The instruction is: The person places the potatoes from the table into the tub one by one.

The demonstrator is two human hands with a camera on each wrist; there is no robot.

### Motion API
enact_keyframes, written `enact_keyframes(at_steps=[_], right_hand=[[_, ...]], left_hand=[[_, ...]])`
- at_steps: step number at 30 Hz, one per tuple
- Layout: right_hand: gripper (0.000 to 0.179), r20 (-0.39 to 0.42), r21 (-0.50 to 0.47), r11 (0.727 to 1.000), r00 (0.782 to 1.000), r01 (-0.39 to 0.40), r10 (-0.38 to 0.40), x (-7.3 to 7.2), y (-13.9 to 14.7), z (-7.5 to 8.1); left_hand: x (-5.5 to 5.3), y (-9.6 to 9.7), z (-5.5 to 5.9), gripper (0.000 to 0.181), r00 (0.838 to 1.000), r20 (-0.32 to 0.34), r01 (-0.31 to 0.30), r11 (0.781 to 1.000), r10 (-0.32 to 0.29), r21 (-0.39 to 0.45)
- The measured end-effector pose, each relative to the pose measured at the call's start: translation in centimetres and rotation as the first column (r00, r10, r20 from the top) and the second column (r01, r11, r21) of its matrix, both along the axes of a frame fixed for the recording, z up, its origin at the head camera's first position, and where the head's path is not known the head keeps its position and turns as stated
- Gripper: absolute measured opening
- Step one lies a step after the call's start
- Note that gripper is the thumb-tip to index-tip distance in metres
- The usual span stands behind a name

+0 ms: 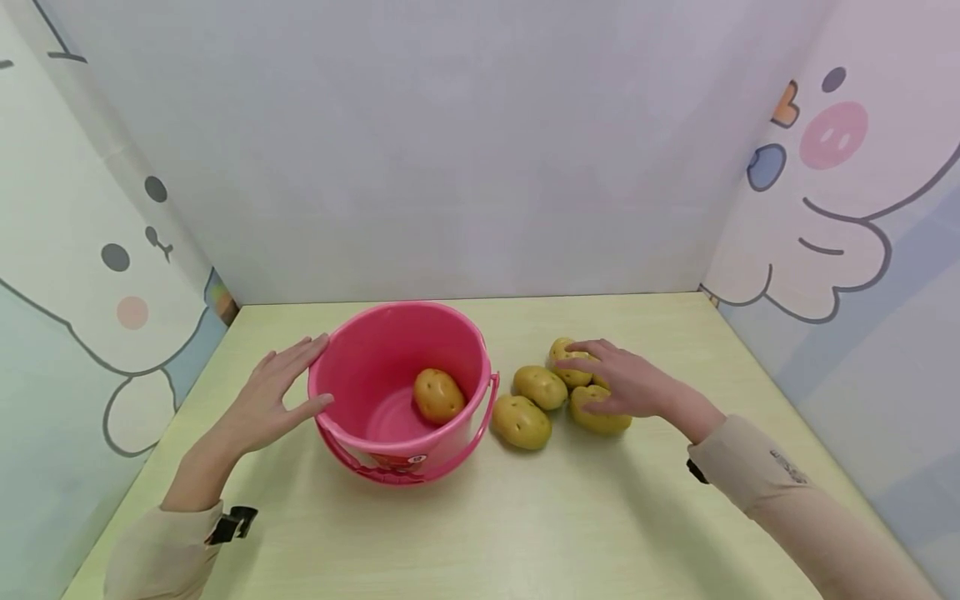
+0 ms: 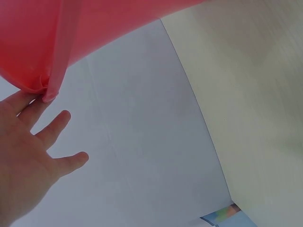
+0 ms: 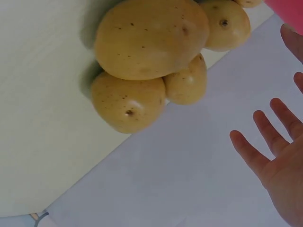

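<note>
A pink bucket (image 1: 367, 358) stands upright on the table, one potato (image 1: 438, 396) lying inside it. At its left rim, my left hand (image 1: 266, 400) has its fingers spread and extended. The left wrist view shows fingertips of that hand (image 2: 23, 156) touching the bucket's rim (image 2: 40, 87) beside the handle joint. Over a cluster of several potatoes (image 1: 540, 387) right of the bucket hovers my right hand (image 1: 633, 379). In the right wrist view its fingers are loosely spread, apart from the largest-looking potato (image 3: 151, 38), and the palm holds nothing.
The bucket's handle (image 1: 390, 475) hangs down at the front. A pale wall (image 1: 465, 167) closes off the table's (image 1: 525, 533) back edge, and cartoon-printed panels (image 1: 135, 250) stand at both sides. The nearest potato (image 1: 521, 422) lies close to the bucket's right side.
</note>
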State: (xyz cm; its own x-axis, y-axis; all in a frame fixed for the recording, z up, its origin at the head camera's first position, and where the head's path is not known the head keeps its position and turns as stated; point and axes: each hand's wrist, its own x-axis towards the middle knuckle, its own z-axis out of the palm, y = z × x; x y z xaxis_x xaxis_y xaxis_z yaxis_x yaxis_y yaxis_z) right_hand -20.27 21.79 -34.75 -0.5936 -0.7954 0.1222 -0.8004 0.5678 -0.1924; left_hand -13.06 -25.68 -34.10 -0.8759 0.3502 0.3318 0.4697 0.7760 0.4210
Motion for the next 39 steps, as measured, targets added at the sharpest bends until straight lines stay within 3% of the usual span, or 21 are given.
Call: enact_keyframes(at_steps=[11, 22, 30, 39], right_hand=[[0.059, 0.032, 0.028, 1.000, 0.999, 0.010, -0.011, 0.8, 2.2, -3.4], [0.061, 0.005, 0.025, 1.000, 1.000, -0.005, 0.005, 0.2, 3.2, -5.7], [0.062, 0.019, 0.027, 1.000, 1.000, -0.014, 0.014, -0.1, 3.3, -6.5], [0.061, 0.061, 0.054, 0.998, 0.998, 0.016, -0.019, 0.0, 2.8, -6.4]], left_hand=[[0.0, 0.1, -0.1, 0.076, 1.000, 0.002, -0.009, 1.000, 0.009, 0.005], [0.0, 0.0, -0.1, 0.075, 1.000, -0.004, -0.006, 1.000, 0.006, 0.004], [0.0, 0.0, -0.1, 0.074, 1.000, -0.006, -0.001, 1.000, 0.001, 0.006], [-0.1, 0.0, 0.0, 0.073, 1.000, -0.009, 0.009, 1.000, -0.009, 0.004]])
